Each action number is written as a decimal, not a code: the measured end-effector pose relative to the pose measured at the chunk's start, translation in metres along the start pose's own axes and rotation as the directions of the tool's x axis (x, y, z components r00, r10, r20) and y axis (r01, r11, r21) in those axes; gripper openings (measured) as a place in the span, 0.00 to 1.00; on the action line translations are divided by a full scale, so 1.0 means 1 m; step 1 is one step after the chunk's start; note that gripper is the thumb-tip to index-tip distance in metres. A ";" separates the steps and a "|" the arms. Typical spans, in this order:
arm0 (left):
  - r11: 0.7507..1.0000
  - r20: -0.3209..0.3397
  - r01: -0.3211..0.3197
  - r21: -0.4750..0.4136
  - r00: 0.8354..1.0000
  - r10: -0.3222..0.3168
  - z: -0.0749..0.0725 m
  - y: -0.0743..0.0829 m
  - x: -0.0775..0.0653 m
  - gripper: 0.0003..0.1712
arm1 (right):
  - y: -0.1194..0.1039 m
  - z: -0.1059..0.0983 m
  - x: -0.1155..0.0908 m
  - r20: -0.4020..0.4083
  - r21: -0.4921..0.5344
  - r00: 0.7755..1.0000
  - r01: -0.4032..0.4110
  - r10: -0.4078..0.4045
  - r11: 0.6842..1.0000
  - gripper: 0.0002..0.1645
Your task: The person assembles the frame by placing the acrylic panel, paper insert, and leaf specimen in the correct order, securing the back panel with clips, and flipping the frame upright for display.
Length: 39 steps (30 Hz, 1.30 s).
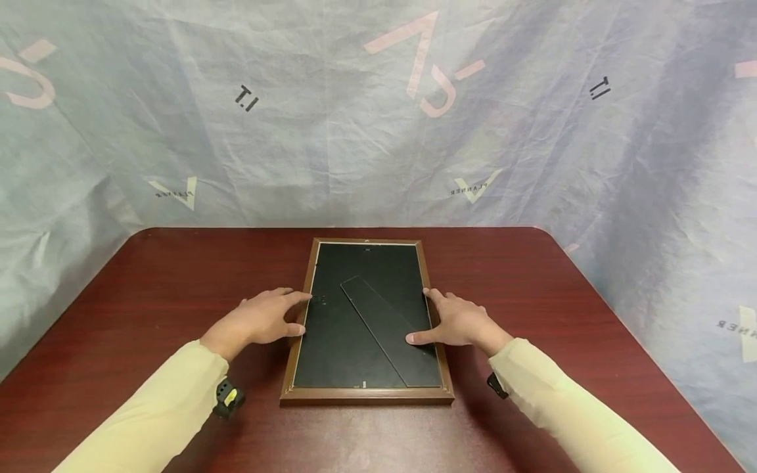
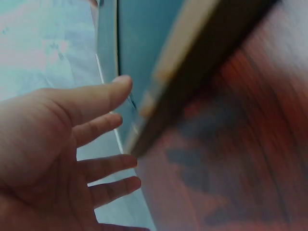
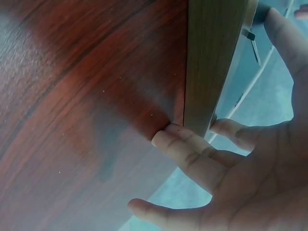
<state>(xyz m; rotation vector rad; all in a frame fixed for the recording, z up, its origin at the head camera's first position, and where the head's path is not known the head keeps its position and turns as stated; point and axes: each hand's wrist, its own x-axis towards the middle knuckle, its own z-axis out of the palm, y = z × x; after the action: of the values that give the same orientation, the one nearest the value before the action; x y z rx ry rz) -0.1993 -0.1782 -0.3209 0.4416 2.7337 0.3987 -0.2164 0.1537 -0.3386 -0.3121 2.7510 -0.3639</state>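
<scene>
A picture frame with a brown border lies face down, its black backing board and slanted easel stand showing. Beside its left edge is my left hand, fingers spread and thumb tip right at the border. The left wrist view shows that hand with nothing in its grasp. At the opposite edge, my right hand reaches its thumb over the backing board. Seen from the right wrist, the right hand has some fingertips down at the table along the frame's outer side.
The frame rests on a dark red wood-grain table with rounded far corners. Behind and around the table hangs a grey cloth printed with letters. Both forearms in pale yellow sleeves come in from the near side, with dark bands at the wrists.
</scene>
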 end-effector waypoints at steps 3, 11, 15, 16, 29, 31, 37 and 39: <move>0.997 0.021 -0.037 -0.064 0.999 0.039 0.003 -0.013 0.001 0.41 | 0.000 0.000 0.000 0.003 0.000 1.000 -0.005 0.005 1.000 0.66; 0.981 0.032 -0.127 -0.146 0.991 0.133 0.010 -0.026 0.002 0.45 | -0.003 -0.002 -0.005 0.000 -0.008 1.000 -0.001 0.001 1.000 0.65; 0.978 0.035 -0.127 -0.165 0.990 0.135 0.012 -0.030 0.003 0.46 | -0.003 -0.001 -0.004 -0.001 -0.006 1.000 -0.002 0.002 1.000 0.65; 0.977 0.035 -0.128 -0.170 0.990 0.136 0.012 -0.031 0.003 0.47 | -0.003 -0.001 -0.004 0.000 -0.006 1.000 -0.002 0.002 1.000 0.65; 0.973 0.011 -0.100 -0.208 0.994 0.104 0.014 -0.039 0.000 0.47 | 0.003 -0.004 0.001 0.102 0.146 0.994 0.015 -0.030 0.989 0.65; 0.970 0.007 -0.119 -0.210 0.992 0.124 0.014 -0.038 0.000 0.47 | 0.009 -0.007 0.000 0.136 0.214 0.988 0.039 -0.070 0.976 0.62; 0.966 0.002 -0.136 -0.222 0.990 0.140 0.015 -0.036 0.001 0.47 | 0.032 -0.015 -0.005 0.148 0.417 0.968 0.127 -0.205 0.900 0.47; 0.966 0.007 -0.128 -0.223 0.991 0.133 0.016 -0.036 0.002 0.47 | 0.038 -0.015 -0.006 0.131 0.449 0.963 0.154 -0.235 0.880 0.44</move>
<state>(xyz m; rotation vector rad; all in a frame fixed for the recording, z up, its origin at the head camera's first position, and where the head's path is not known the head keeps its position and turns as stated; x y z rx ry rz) -0.2046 -0.2072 -0.3476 0.5622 2.6075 0.7209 -0.2229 0.1938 -0.3342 -0.4768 2.3773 -0.9384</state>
